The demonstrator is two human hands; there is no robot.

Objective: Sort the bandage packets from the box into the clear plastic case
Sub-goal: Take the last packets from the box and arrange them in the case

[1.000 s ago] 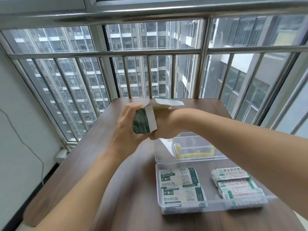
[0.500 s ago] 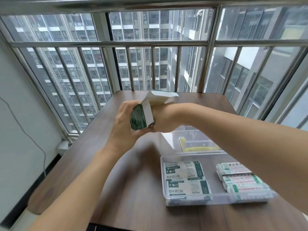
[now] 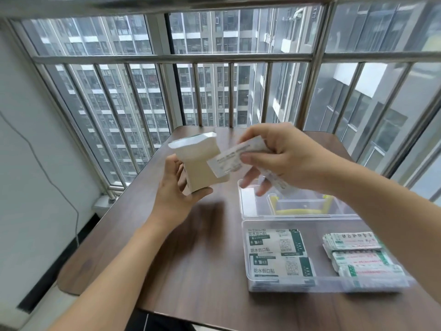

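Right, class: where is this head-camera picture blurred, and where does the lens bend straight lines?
Head view: motion blur smears the right hand, its bandage packets and the box gripped by the left hand; the clear plastic case stays fairly sharp; the window bars lean outward near the edges.

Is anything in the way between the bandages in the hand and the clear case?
Nothing visible is. The right hand holds the bandage packets in the air above the table, and the clear plastic case lies open below, lid back, with free space between its stacks.

Case (image 3: 281, 284) middle bare betw boxes (image 3: 276, 252), packets (image 3: 358, 255).
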